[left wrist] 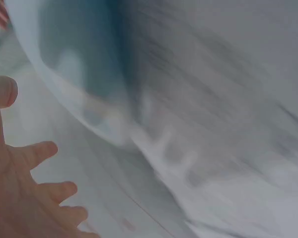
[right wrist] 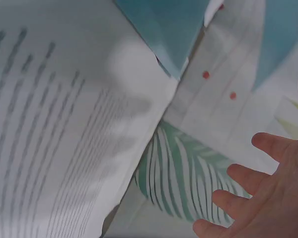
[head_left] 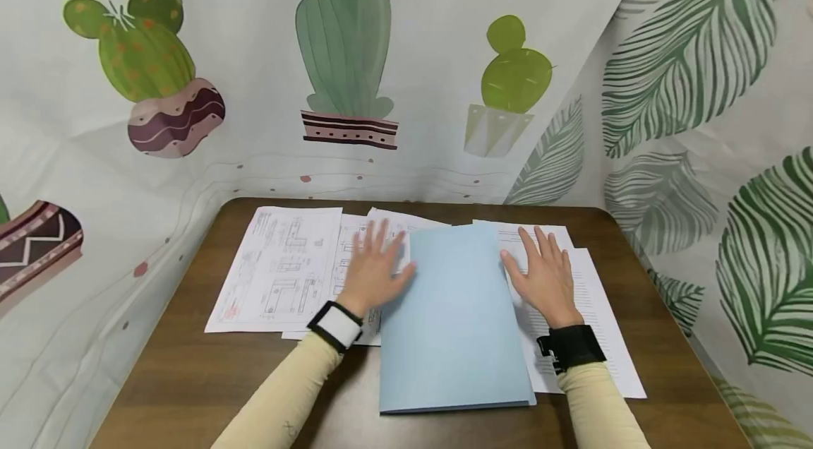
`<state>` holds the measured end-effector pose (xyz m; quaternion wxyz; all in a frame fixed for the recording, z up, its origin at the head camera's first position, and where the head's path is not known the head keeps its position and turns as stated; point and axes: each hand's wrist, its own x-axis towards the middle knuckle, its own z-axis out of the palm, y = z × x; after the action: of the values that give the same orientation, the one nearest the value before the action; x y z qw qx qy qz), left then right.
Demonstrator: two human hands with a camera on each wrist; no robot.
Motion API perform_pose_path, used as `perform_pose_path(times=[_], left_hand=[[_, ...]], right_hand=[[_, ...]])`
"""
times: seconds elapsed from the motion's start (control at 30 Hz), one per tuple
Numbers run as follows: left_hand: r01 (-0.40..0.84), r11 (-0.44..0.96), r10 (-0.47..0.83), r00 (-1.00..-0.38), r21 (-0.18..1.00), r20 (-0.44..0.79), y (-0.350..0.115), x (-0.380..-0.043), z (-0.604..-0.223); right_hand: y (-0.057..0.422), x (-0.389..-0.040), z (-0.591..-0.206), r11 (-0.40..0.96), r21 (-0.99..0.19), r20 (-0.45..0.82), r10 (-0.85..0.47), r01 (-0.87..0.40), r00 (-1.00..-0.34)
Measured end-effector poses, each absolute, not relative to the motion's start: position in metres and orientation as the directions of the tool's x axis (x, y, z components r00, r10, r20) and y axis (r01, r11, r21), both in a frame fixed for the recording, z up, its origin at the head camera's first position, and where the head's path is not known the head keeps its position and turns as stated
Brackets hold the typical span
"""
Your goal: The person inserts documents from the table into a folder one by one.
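Note:
A light blue folder [head_left: 454,322] lies closed on the table, over the inner edges of loose papers. My left hand [head_left: 373,271] is spread beside the folder's left edge, above sheets with technical drawings [head_left: 286,272]. On the other side, my right hand [head_left: 545,276] is spread with straight fingers, over sheets of printed text [head_left: 603,322]. Neither hand holds anything. In the left wrist view the left hand's fingers [left wrist: 39,153] are apart and the papers are blurred. The right wrist view has the right hand's fingers [right wrist: 268,146] spread, with the folder's corner [right wrist: 174,44] beyond. Whether the hands touch anything, I cannot tell.
The brown wooden table [head_left: 165,364] has rounded back corners. A white cloth [head_left: 432,68] printed with cacti and leaves hangs behind it and along the sides. Drawing sheets overlap left of the folder, text sheets right of it.

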<state>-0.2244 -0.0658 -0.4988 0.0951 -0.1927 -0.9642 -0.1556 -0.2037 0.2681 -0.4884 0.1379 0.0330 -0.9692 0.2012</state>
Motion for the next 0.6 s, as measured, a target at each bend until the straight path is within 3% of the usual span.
perform_pose_path(times=[0.13, 0.27, 0.4, 0.6], left_hand=[[0.631, 0.760, 0.592, -0.771, 0.157, 0.234, 0.001, -0.216, -0.482], [0.793, 0.606, 0.781, -0.608, 0.065, 0.141, 0.052, -0.200, -0.476], [0.829, 0.559, 0.828, -0.558, 0.002, 0.057, 0.071, -0.190, -0.479], [0.854, 0.521, 0.844, -0.519, 0.023, 0.136, 0.069, -0.189, -0.466]], right_hand=[[0.283, -0.190, -0.487, 0.909, -0.403, 0.293, 0.023, -0.101, -0.956], [0.292, -0.182, -0.493, 0.912, -0.400, 0.303, 0.040, -0.089, -0.952], [0.298, -0.174, -0.501, 0.918, -0.392, 0.312, 0.063, -0.067, -0.948], [0.307, -0.168, -0.500, 0.923, -0.383, 0.298, 0.074, -0.048, -0.952]])
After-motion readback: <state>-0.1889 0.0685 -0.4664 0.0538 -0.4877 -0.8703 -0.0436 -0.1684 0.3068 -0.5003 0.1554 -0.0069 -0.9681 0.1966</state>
